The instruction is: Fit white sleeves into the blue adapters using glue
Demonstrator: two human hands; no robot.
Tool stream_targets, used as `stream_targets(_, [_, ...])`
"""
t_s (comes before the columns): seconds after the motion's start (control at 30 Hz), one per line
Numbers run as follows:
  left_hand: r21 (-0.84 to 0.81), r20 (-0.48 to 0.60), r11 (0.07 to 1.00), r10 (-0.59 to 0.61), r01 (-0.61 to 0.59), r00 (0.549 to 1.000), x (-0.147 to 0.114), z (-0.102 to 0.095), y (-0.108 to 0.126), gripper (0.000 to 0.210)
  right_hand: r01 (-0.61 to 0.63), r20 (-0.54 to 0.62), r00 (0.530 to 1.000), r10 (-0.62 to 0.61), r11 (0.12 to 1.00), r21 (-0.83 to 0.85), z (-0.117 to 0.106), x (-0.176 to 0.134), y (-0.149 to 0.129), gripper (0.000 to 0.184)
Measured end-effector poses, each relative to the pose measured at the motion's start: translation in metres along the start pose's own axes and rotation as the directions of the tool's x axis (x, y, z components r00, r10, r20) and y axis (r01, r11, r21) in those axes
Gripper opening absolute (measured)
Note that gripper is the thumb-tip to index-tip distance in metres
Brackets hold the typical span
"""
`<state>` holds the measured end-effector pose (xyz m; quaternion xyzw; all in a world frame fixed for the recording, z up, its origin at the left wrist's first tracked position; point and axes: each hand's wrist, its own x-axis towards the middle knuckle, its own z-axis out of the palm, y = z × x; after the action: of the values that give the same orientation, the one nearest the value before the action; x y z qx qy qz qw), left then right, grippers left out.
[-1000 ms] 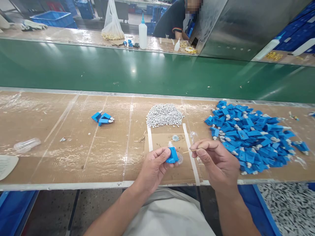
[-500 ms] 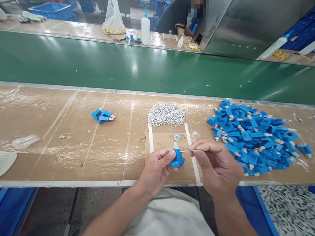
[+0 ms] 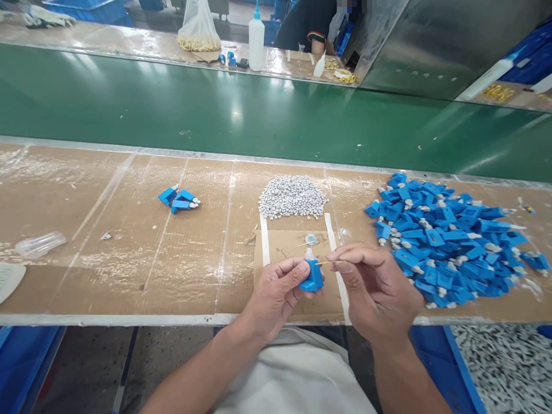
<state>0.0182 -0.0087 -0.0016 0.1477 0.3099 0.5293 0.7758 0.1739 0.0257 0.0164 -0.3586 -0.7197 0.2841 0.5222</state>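
Observation:
My left hand (image 3: 278,293) is closed on a blue plastic part (image 3: 311,277) with a whitish tip pointing up, held above the cardboard. Between the thumb and fingers of my right hand (image 3: 379,287) is a thin wooden stick (image 3: 330,262), level, its end at the upper side of the blue part. Whether the stick goes into the part or only touches it, I cannot tell. Just beyond my hands lies a small round clear dish (image 3: 311,238) with another thin stick by it. A heap of small grey-white pieces (image 3: 292,197) sits behind that.
Many blue parts (image 3: 452,241) are piled to the right, and a few more blue parts (image 3: 179,199) lie left. A clear plastic cup (image 3: 41,244) rests far left. A green belt (image 3: 215,118) crosses behind, with a bottle (image 3: 256,43) and a co-worker (image 3: 306,26) beyond.
My right hand has shifted slightly left, closer to the blue part, so less of the stick shows between them. My left hand keeps its hold. The whole view has tilted slightly.

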Motion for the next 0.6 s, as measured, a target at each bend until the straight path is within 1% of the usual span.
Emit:
stream_targets(0.13, [0.011,0.007,1.000,0.002,-0.002,1.000,0.002,-0.003,0.000,0.029,0.036,0.017,0.999,-0.036,0.998,-0.050,-0.001,0.002,0.001,0.020])
stream_targets(0.27, [0.001,0.007,1.000,-0.001,0.001,1.000,0.004,-0.006,0.000,0.028,0.014,0.085,0.996,-0.008,0.997,-0.075,-0.001,0.001,0.002,0.019])
stream_targets(0.37, [-0.007,-0.004,1.000,-0.006,0.006,1.000,0.004,-0.008,-0.001,0.028,0.006,0.109,0.994,0.001,0.998,-0.066,0.000,0.000,0.001,0.018])
stream_targets(0.43, [-0.008,-0.013,1.000,-0.004,0.004,1.000,0.004,-0.009,-0.001,0.028,-0.047,0.077,0.996,0.048,0.999,-0.008,0.000,0.000,0.000,0.017])
stream_targets(0.5, [-0.015,-0.027,1.000,-0.010,0.009,1.000,0.004,-0.011,0.000,0.027,-0.118,0.015,0.993,0.117,0.991,0.065,-0.002,0.001,0.001,0.015])
stream_targets(0.57, [-0.026,-0.040,1.000,-0.015,0.014,0.999,0.003,-0.014,0.002,0.027,-0.156,-0.027,0.987,0.158,0.986,0.066,-0.008,-0.001,0.004,0.012])
stream_targets(0.6, [-0.032,-0.046,0.999,-0.014,0.012,0.999,0.002,-0.016,0.004,0.027,-0.165,-0.018,0.986,0.166,0.986,0.028,-0.012,-0.002,0.007,0.010])
